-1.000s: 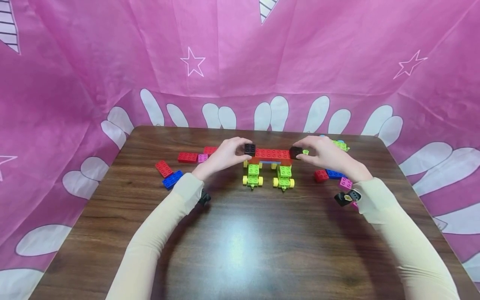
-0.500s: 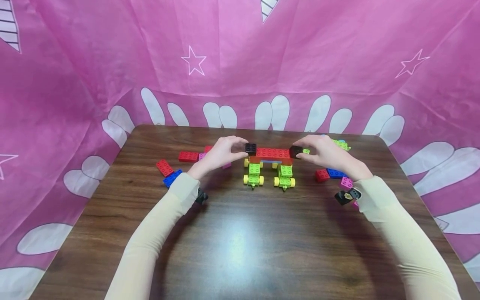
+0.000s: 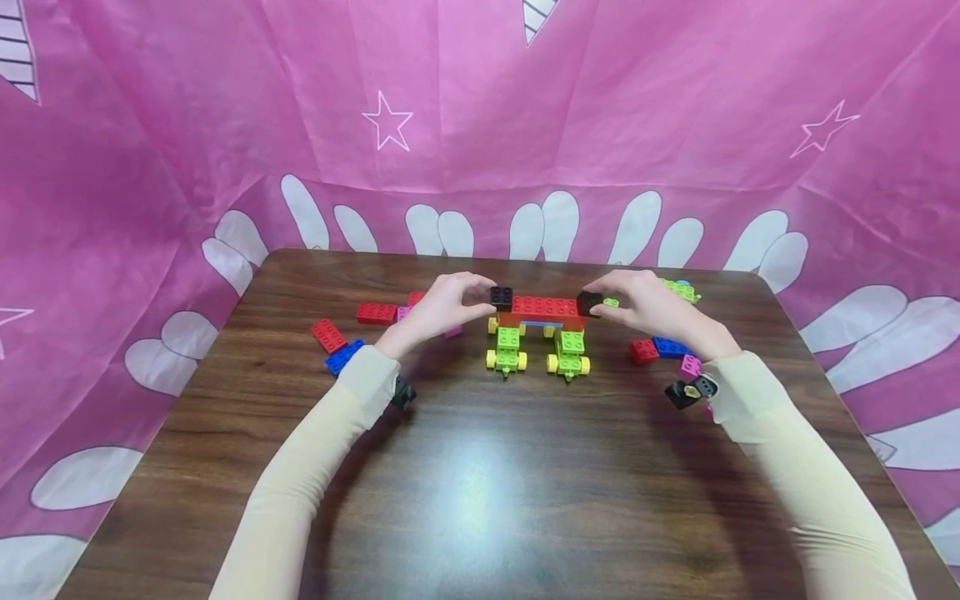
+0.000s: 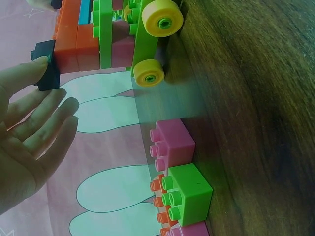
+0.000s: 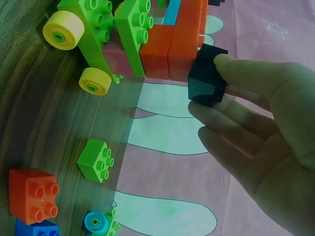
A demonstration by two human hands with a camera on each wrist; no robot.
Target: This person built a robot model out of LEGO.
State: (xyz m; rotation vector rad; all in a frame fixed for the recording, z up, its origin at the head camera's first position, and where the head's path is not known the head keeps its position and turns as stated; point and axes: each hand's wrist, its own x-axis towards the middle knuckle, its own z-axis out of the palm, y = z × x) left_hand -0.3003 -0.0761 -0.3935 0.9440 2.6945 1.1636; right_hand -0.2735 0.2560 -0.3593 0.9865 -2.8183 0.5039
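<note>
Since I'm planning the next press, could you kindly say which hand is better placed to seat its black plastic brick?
Probably the left hand: its black plastic brick looks level at one end of the red studded beam, while the right hand holds its black brick tilted.

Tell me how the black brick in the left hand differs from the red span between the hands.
Length: the black brick is short, the red span much longer. Support: the left hand pinches the black brick, while the red span stands over green wheeled bases. Both show studs on top.
</note>
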